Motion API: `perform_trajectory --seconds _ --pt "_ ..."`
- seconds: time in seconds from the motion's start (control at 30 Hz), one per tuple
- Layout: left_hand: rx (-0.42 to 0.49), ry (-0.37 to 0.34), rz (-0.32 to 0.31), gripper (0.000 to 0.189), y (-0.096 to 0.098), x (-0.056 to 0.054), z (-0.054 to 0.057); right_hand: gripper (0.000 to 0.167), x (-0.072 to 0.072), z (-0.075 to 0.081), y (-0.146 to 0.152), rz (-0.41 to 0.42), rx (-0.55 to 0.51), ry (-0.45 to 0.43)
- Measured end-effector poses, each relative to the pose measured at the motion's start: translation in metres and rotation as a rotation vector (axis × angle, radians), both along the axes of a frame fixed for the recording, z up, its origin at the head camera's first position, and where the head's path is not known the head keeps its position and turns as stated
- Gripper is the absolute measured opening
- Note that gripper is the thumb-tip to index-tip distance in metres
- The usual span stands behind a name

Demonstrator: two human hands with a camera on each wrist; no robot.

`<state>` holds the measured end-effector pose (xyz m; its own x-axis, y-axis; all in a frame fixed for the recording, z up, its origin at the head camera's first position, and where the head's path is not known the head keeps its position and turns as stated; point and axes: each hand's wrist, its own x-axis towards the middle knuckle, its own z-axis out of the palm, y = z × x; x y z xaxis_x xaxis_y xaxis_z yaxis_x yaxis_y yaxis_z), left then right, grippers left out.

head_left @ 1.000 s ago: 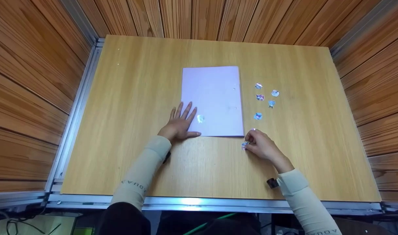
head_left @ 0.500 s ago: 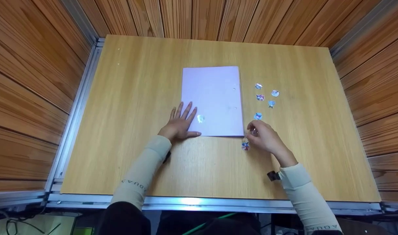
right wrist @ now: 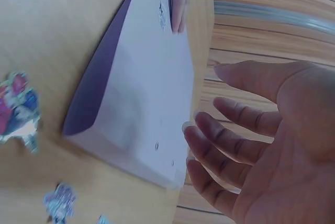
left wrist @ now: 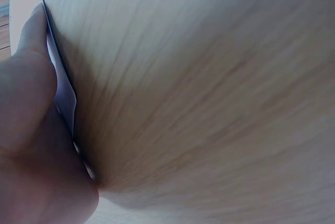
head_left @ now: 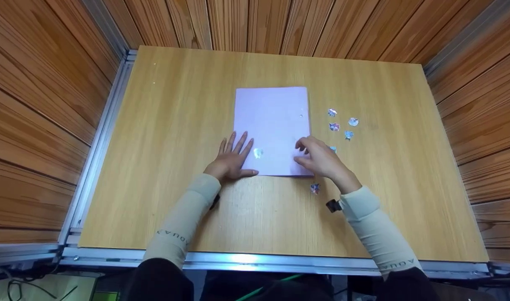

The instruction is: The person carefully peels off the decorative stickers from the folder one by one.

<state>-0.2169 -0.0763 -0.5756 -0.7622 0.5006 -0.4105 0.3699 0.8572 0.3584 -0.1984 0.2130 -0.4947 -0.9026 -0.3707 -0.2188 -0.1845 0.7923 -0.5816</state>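
Note:
A lilac folder (head_left: 271,117) lies on the wooden table, its near edge slightly raised in the right wrist view. My left hand (head_left: 229,161) rests flat on its lower left corner, fingers spread. Beside those fingertips a shiny clear sticker (head_left: 258,153) sits on the cover. Above the folder's lower right part is my right hand (head_left: 319,159), fingers loosely bent and thumb apart. Nothing shows between the fingers (right wrist: 225,150) in the right wrist view. A colourful sticker (head_left: 315,189) lies on the table just below the folder's lower right corner.
Several small stickers (head_left: 334,126) are scattered on the table to the folder's right; one is partly hidden behind my right hand. A tiny clear spot (head_left: 301,116) shows on the cover. Wood-panelled walls (head_left: 271,25) enclose the table's back and sides.
My right hand has left the colourful sticker below the folder's corner and moved up and left over the cover. The left hand has stayed in place.

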Motion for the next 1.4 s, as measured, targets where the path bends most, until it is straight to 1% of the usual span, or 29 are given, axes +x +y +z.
perform_trajectory --seconds 0.07,0.17,0.3,0.33,0.5,0.57,0.7,0.8,0.9,1.07,1.2,1.3,1.37,1.4 --pt "-0.001 -0.020 0.003 0.106 0.001 -0.001 -0.002 0.039 -0.004 -0.001 -0.007 0.020 0.005 -0.002" --pt "-0.005 -0.021 0.005 0.106 0.001 -0.001 -0.001 0.044 -0.009 -0.005 -0.020 0.049 0.021 -0.010" --pt "-0.016 0.017 -0.002 0.105 0.001 0.001 0.003 0.049 -0.017 -0.013 -0.036 0.074 0.047 -0.025" --pt "-0.014 0.019 -0.003 0.105 0.001 0.000 0.001 0.050 -0.019 -0.015 -0.040 0.087 0.053 -0.022" --pt "-0.015 0.033 -0.009 0.105 0.000 0.000 0.000 0.050 -0.029 -0.028 -0.056 0.113 0.078 -0.043" --pt "-0.020 0.041 -0.011 0.105 0.000 0.001 0.002 0.050 -0.032 -0.034 -0.062 0.115 0.086 -0.051" --pt "-0.034 0.049 -0.019 0.104 0.000 0.001 0.003 0.048 -0.037 -0.045 -0.072 0.137 0.102 -0.011" --pt "-0.041 0.046 -0.025 0.105 0.001 0.001 0.004 0.045 -0.040 -0.051 -0.079 0.143 0.106 0.024" --pt "-0.046 0.047 -0.027 0.105 0.001 0.001 0.004 0.043 -0.042 -0.056 -0.084 0.128 0.110 0.042" --pt "-0.047 0.056 -0.027 0.104 0.001 0.001 0.003 0.034 -0.043 -0.060 -0.089 0.097 0.139 0.053" --pt "-0.050 0.059 -0.026 0.103 0.000 0.001 0.003 0.026 -0.044 -0.061 -0.092 0.104 0.157 0.060" --pt "-0.043 0.047 -0.023 0.103 0.000 0.000 0.003 0.026 -0.044 -0.062 -0.092 0.110 0.153 0.066" --pt "-0.013 0.035 -0.017 0.106 0.000 -0.001 -0.003 0.027 -0.043 -0.063 -0.092 0.106 0.143 0.065" --pt "-0.009 0.027 -0.014 0.106 0.000 -0.001 -0.003 0.027 -0.043 -0.063 -0.092 0.104 0.138 0.066"
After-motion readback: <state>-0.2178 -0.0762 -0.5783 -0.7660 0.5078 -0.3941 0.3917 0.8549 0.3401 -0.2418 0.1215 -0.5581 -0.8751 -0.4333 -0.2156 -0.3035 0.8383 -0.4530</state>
